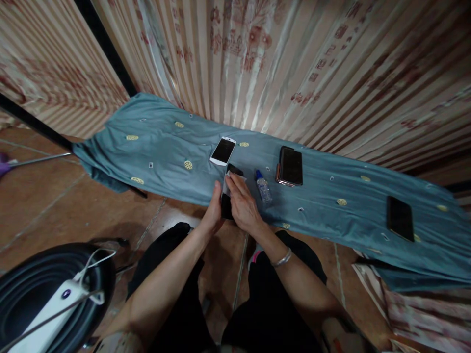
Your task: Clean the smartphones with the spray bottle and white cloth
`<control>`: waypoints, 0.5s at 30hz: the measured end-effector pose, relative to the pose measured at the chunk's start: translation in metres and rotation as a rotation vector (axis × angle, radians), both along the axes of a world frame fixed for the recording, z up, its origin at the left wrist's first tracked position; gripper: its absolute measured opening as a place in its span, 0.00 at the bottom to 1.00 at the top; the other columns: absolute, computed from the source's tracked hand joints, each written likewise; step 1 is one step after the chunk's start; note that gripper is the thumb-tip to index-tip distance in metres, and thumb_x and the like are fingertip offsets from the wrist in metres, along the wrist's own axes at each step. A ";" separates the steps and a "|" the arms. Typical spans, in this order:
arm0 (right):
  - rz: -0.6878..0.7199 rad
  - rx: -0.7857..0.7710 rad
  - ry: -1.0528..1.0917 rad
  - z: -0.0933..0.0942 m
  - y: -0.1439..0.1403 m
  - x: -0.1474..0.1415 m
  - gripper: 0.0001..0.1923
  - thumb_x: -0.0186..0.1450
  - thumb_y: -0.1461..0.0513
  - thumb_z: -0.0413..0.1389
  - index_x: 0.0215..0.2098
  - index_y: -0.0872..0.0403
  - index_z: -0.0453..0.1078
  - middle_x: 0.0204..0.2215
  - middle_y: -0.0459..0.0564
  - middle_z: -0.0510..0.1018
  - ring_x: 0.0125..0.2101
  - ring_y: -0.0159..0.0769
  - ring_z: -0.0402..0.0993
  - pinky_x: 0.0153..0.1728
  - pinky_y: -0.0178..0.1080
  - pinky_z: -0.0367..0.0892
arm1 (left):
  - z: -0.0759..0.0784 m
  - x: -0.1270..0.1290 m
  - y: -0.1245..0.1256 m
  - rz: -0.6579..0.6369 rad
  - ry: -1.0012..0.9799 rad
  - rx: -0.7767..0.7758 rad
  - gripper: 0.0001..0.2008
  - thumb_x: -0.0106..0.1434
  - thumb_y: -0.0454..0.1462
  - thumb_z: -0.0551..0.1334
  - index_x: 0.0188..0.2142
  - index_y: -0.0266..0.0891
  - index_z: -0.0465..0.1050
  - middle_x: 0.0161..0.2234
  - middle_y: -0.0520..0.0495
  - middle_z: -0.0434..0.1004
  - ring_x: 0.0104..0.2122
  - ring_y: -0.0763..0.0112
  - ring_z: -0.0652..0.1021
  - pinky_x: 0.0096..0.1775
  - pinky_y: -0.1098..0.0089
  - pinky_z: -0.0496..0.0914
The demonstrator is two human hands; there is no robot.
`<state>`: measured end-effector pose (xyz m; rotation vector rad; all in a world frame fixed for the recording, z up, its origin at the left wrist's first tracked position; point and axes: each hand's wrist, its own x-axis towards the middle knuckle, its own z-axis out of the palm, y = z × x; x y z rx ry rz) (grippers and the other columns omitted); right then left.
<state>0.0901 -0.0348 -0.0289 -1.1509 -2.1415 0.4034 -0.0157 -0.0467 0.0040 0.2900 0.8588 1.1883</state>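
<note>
My left hand (213, 211) grips the near end of a black phone (231, 172) that rests on a blue-green cloth (162, 147). My right hand (243, 203) lies on top of the phone and presses a small pale wipe (227, 185) against its screen. Close to the right of my right hand a small clear bottle with a blue cap (263, 187) lies on the cloth. A white phone (222, 150) sits just beyond the black one. A silver bangle circles my right wrist.
A dark phone in a brownish case (290, 166) and another black phone (400, 218) lie further right on the cloth. Striped patterned curtains (294, 63) hang behind. At lower left a white power strip (55, 306) rests on a black round stool. The floor is brown tile.
</note>
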 end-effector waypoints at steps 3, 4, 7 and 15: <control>0.017 0.030 0.001 -0.001 -0.005 -0.004 0.32 0.68 0.70 0.40 0.70 0.55 0.53 0.68 0.54 0.60 0.70 0.38 0.50 0.70 0.50 0.53 | 0.001 -0.001 0.001 0.049 0.012 -0.008 0.27 0.73 0.48 0.46 0.59 0.35 0.71 0.58 0.41 0.76 0.61 0.62 0.72 0.62 0.64 0.64; 0.022 0.040 0.000 -0.002 -0.007 -0.005 0.31 0.68 0.69 0.40 0.69 0.57 0.55 0.68 0.56 0.61 0.70 0.38 0.51 0.70 0.49 0.53 | 0.001 -0.002 0.002 0.060 0.016 -0.016 0.27 0.73 0.48 0.46 0.59 0.35 0.72 0.58 0.41 0.76 0.61 0.62 0.72 0.62 0.64 0.64; 0.045 0.063 0.000 -0.003 -0.012 -0.009 0.28 0.70 0.69 0.39 0.67 0.62 0.59 0.66 0.61 0.63 0.69 0.40 0.53 0.69 0.50 0.55 | 0.002 -0.004 0.003 0.075 0.024 -0.062 0.27 0.73 0.48 0.46 0.56 0.35 0.74 0.56 0.42 0.78 0.60 0.63 0.73 0.62 0.66 0.65; 0.060 0.076 0.000 -0.004 -0.023 -0.010 0.28 0.71 0.69 0.39 0.67 0.58 0.58 0.66 0.59 0.65 0.69 0.39 0.54 0.68 0.50 0.59 | 0.003 -0.005 0.002 0.094 0.059 -0.086 0.28 0.73 0.50 0.46 0.51 0.31 0.76 0.52 0.39 0.80 0.59 0.63 0.73 0.62 0.68 0.64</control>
